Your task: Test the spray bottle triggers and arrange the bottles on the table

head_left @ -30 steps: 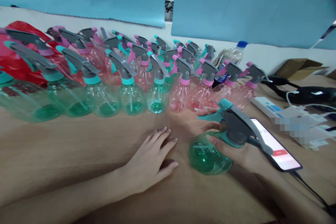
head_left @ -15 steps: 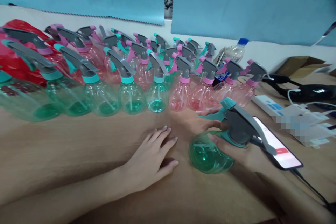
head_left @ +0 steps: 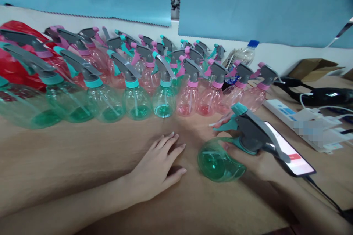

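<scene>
My right hand (head_left: 249, 159) is wrapped around the neck of a green spray bottle (head_left: 217, 163) with a grey and teal spray head. The bottle is tilted, its head towards the right and its base towards the left; the bottle and spray head hide part of the fingers. Flat on the wooden table (head_left: 91, 154), with fingers spread and nothing in it, rests my left hand (head_left: 160, 165). Beyond both hands runs a front row of upright spray bottles, green ones such as this teal-collared bottle (head_left: 137, 104) and pink ones such as this pink-collared bottle (head_left: 188, 101).
More spray bottles crowd behind the front row, beside a red plastic bag (head_left: 16, 64). A blue-capped bottle (head_left: 246, 53) stands at the back. Rightward lie a lit phone (head_left: 300, 163) on a cable, a white power strip (head_left: 281, 110), black headphones (head_left: 331, 97) and a cardboard box (head_left: 311, 68).
The whole view has shifted very slightly. The fingers of my right hand near the trigger have moved a little; the spray bottle stays in that hand, and my left hand lies where it was.
</scene>
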